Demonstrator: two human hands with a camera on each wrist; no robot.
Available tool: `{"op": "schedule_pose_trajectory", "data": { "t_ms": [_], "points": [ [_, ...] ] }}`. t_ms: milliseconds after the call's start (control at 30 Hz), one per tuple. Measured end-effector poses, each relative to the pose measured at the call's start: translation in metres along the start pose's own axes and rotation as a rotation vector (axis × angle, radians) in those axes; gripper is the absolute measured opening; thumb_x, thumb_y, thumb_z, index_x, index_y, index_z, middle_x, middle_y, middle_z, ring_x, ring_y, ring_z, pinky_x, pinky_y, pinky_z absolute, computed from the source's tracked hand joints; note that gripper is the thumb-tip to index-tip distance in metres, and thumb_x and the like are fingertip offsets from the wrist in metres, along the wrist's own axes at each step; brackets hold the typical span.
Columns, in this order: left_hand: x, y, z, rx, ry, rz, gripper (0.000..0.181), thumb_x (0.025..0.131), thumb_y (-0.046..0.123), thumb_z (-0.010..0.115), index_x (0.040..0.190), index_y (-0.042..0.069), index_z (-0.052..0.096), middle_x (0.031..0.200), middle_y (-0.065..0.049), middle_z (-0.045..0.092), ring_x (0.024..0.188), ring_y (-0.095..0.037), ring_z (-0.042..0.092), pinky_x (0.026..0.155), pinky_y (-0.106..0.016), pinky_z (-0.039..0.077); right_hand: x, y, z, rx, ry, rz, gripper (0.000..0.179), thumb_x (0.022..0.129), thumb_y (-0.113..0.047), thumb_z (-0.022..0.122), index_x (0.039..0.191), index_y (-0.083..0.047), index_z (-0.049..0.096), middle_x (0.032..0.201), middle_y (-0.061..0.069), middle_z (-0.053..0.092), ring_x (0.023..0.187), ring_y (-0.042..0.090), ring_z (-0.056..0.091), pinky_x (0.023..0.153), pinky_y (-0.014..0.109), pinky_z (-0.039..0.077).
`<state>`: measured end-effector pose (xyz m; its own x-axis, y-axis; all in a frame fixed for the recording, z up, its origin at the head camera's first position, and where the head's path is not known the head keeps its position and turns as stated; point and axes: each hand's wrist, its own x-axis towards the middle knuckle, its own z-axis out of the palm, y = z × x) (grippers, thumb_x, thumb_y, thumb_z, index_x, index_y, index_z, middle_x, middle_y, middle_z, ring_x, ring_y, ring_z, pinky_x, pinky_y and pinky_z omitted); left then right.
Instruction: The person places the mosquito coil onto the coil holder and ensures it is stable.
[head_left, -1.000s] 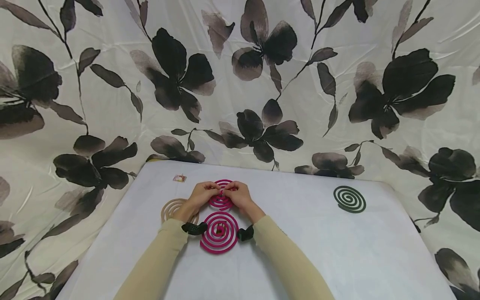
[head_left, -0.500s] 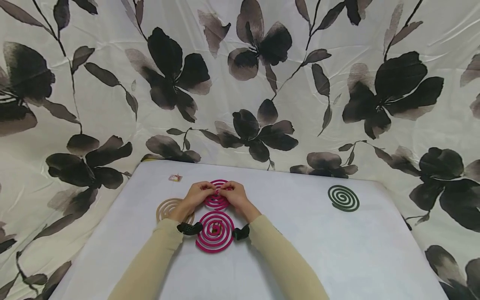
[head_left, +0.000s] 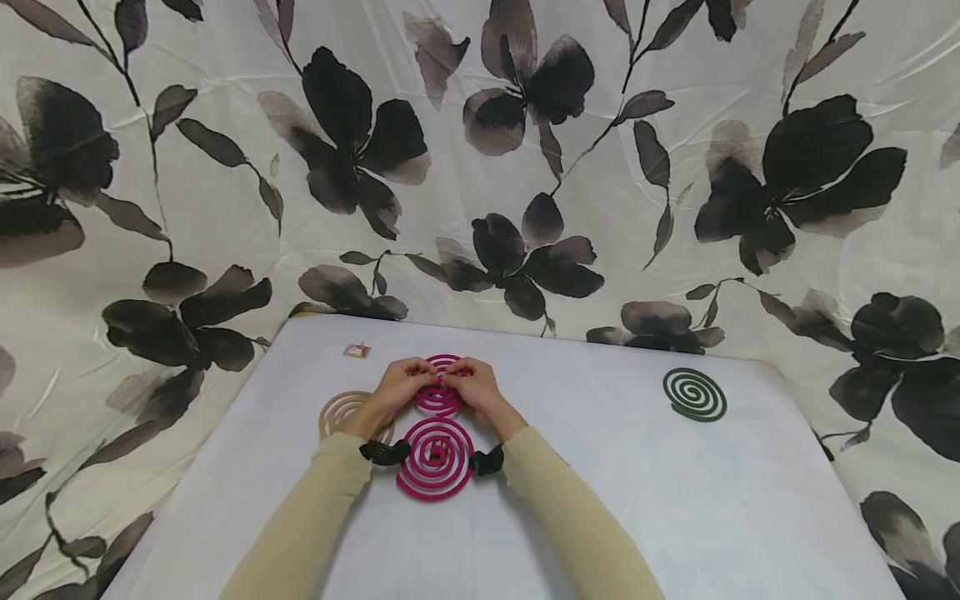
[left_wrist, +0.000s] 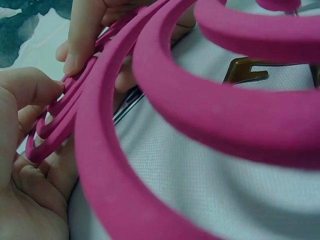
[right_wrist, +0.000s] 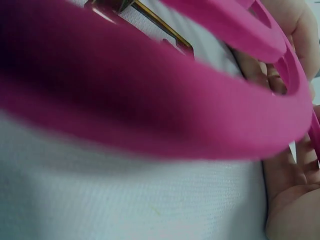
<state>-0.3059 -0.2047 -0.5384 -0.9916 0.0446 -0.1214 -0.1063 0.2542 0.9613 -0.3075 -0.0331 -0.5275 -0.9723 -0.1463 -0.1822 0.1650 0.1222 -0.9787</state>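
Note:
In the head view, my left hand (head_left: 397, 389) and right hand (head_left: 480, 387) hold a pink mosquito coil (head_left: 438, 411) between them, fingertips meeting near its middle. In the left wrist view, a thumb and fingers pinch its thin rings. Nearer to me, between the wrists, a second pink mosquito coil (head_left: 433, 497) stands raised above the table, its rings filling both wrist views. Below it shows a brass-coloured metal piece (left_wrist: 245, 70). My left wrist partly covers a tan mosquito coil (head_left: 345, 396).
A green mosquito coil (head_left: 696, 395) lies far to the right on the white-covered table (head_left: 585, 467). Toward the back left is a small printed packet or card (head_left: 357, 351). Floral fabric (head_left: 525, 183) hangs behind the table's far edge.
The head view shifts slightly. Both hands stay at the farther pink coil with only small finger movements, and the other coils keep their places.

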Motion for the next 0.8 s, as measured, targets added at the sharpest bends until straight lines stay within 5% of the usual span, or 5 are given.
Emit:
{"op": "schedule_pose_trajectory", "data": {
  "t_ms": [800],
  "points": [
    [0.0019,0.0024,-0.0041,0.002,-0.054,0.003,0.017,0.088,0.010,0.069,0.102,0.002,0.070,0.100,-0.006,0.067,0.094,-0.016,0.052,0.077,-0.024,0.043,-0.0028,-0.0032,0.0042,-0.026,0.035,-0.061,0.009,0.082,-0.002,0.073,0.083,-0.004,0.064,0.090,0.005,0.059,0.082,0.014,0.052,0.062,0.022,0.045]
  ]
}}
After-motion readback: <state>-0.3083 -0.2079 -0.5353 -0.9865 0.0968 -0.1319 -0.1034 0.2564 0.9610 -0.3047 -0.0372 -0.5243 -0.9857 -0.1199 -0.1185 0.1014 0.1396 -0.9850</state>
